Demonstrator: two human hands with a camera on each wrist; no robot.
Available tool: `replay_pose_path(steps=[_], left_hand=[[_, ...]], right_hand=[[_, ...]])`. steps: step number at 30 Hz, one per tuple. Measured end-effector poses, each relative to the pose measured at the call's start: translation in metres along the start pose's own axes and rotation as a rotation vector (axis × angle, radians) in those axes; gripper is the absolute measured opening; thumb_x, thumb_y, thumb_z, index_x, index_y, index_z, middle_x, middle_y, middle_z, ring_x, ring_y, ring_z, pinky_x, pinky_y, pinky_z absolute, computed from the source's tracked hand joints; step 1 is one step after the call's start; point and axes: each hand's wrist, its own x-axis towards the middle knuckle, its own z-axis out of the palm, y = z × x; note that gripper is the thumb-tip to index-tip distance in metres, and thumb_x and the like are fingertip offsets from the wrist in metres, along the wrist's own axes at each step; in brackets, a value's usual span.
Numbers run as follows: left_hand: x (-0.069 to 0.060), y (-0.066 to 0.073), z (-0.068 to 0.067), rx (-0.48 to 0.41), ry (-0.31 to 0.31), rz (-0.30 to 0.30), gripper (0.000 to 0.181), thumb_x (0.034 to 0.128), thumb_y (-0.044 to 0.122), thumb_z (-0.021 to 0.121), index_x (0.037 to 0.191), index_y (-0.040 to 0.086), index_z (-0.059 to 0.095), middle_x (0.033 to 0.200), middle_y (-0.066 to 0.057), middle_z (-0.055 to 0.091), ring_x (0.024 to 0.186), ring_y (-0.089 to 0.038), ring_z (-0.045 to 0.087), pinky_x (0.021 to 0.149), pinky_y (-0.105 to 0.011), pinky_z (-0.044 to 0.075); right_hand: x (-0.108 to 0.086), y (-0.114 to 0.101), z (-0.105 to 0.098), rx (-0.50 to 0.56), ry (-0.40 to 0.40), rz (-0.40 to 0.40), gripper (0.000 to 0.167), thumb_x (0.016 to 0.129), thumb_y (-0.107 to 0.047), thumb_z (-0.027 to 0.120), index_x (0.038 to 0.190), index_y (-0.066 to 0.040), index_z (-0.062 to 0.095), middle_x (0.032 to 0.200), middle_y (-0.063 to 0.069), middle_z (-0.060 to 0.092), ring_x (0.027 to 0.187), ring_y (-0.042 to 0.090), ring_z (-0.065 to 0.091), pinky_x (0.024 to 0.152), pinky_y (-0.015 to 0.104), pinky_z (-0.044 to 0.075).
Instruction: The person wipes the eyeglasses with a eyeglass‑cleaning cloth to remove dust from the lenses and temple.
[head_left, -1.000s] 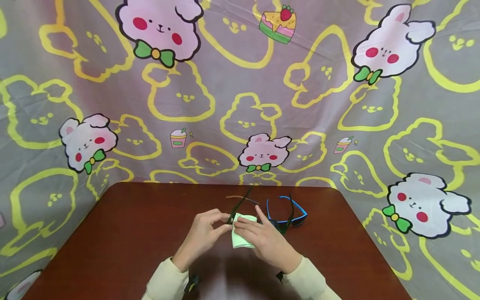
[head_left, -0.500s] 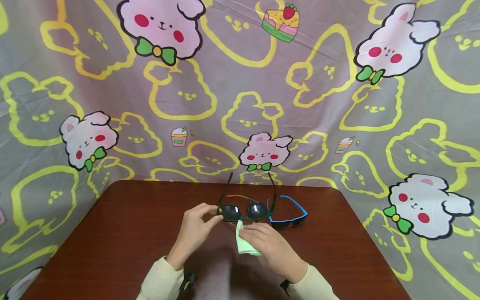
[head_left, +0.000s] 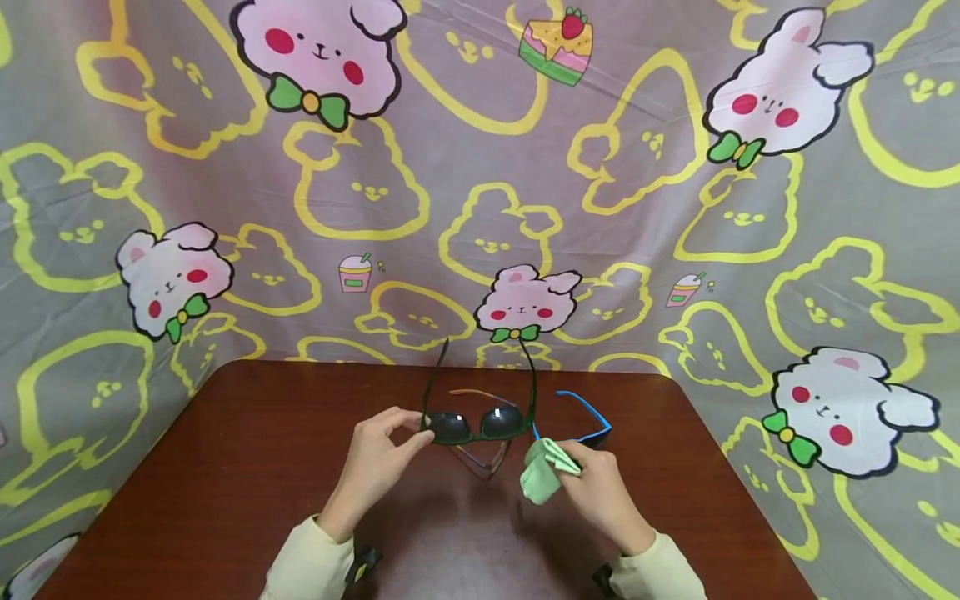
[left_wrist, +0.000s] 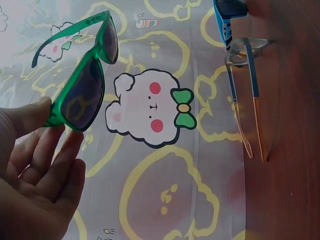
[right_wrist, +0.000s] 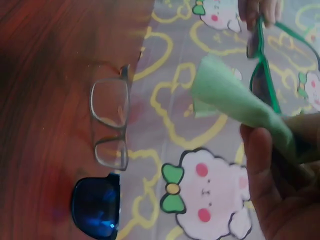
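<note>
My left hand (head_left: 382, 450) pinches a pair of green-framed sunglasses (head_left: 480, 435) by the left hinge corner, holding them raised with both temples unfolded and pointing away. In the left wrist view the thumb and fingers grip the corner of the green frame (left_wrist: 97, 50). My right hand (head_left: 606, 492) holds a folded light-green cloth (head_left: 542, 473) between thumb and fingers, to the right of the sunglasses and apart from them. In the right wrist view the cloth (right_wrist: 225, 92) sticks out from the fingers, in front of part of the green sunglasses.
Clear-lens eyeglasses (right_wrist: 109, 102) with orange-tipped temples lie on the brown table (head_left: 247, 467), behind and below the raised sunglasses. Blue-framed sunglasses (head_left: 596, 412) lie to their right, partly covered by the cloth and right hand. A patterned curtain (head_left: 630, 208) hangs behind the table.
My right hand has drawn the cloth away from the green sunglasses to the right. The sunglasses came into fuller view and have shifted slightly left with my left hand.
</note>
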Motion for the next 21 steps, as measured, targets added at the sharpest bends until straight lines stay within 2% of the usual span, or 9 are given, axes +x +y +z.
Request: replay_pose_path(steps=[3, 5, 7, 11, 15, 18, 21], left_hand=[[-0.002, -0.001, 0.001, -0.013, -0.021, 0.003, 0.017, 0.0737, 0.014, 0.081, 0.088, 0.017, 0.073, 0.075, 0.017, 0.061, 0.071, -0.011, 0.059, 0.058, -0.023, 0.041], [-0.003, -0.001, 0.002, -0.026, -0.038, 0.007, 0.017, 0.0734, 0.014, 0.081, 0.088, 0.016, 0.073, 0.076, 0.018, 0.061, 0.074, -0.014, 0.061, 0.061, -0.024, 0.042], [-0.004, -0.001, 0.003, -0.031, -0.055, 0.003, 0.018, 0.0734, 0.014, 0.082, 0.089, 0.016, 0.073, 0.076, 0.019, 0.061, 0.076, -0.013, 0.061, 0.063, -0.025, 0.043], [-0.007, 0.000, 0.008, -0.044, -0.100, -0.023, 0.018, 0.0742, 0.014, 0.081, 0.089, 0.019, 0.073, 0.077, 0.021, 0.061, 0.080, -0.006, 0.061, 0.069, -0.029, 0.045], [-0.008, 0.000, 0.013, -0.042, -0.144, -0.047, 0.019, 0.0745, 0.016, 0.081, 0.090, 0.022, 0.072, 0.079, 0.022, 0.061, 0.081, -0.002, 0.060, 0.070, -0.028, 0.046], [-0.008, 0.000, 0.016, -0.038, -0.157, -0.053, 0.019, 0.0742, 0.016, 0.081, 0.090, 0.022, 0.072, 0.079, 0.021, 0.061, 0.079, -0.003, 0.060, 0.067, -0.026, 0.045], [-0.007, 0.001, 0.017, -0.034, -0.154, -0.053, 0.018, 0.0741, 0.017, 0.081, 0.090, 0.021, 0.072, 0.078, 0.020, 0.061, 0.076, -0.003, 0.059, 0.064, -0.025, 0.045]], right_hand=[[0.004, 0.002, -0.004, -0.004, 0.036, 0.223, 0.014, 0.083, -0.007, 0.072, 0.092, -0.016, 0.067, 0.075, -0.009, 0.066, 0.061, 0.006, 0.055, 0.055, 0.024, 0.045], [0.006, 0.002, -0.006, -0.003, 0.069, 0.294, 0.011, 0.083, -0.011, 0.073, 0.090, -0.013, 0.064, 0.071, -0.007, 0.065, 0.059, 0.008, 0.052, 0.054, 0.024, 0.042], [0.009, 0.001, -0.006, 0.009, 0.111, 0.322, 0.012, 0.084, -0.014, 0.072, 0.089, -0.012, 0.061, 0.067, -0.006, 0.063, 0.058, 0.010, 0.050, 0.053, 0.025, 0.041], [0.012, -0.002, -0.006, 0.023, 0.212, 0.301, 0.016, 0.087, -0.018, 0.070, 0.086, -0.011, 0.056, 0.062, -0.005, 0.051, 0.058, 0.012, 0.044, 0.055, 0.026, 0.037], [0.014, -0.006, -0.003, 0.090, 0.285, 0.255, 0.018, 0.090, -0.017, 0.066, 0.084, -0.010, 0.051, 0.066, -0.002, 0.042, 0.063, 0.013, 0.041, 0.058, 0.026, 0.035], [0.014, -0.011, -0.001, 0.159, 0.303, 0.207, 0.015, 0.092, -0.012, 0.063, 0.085, -0.008, 0.050, 0.070, 0.001, 0.043, 0.066, 0.013, 0.042, 0.060, 0.025, 0.035], [0.013, -0.015, 0.001, 0.208, 0.295, 0.153, 0.009, 0.092, -0.006, 0.061, 0.090, -0.005, 0.053, 0.084, 0.002, 0.056, 0.075, 0.010, 0.050, 0.065, 0.022, 0.040]])
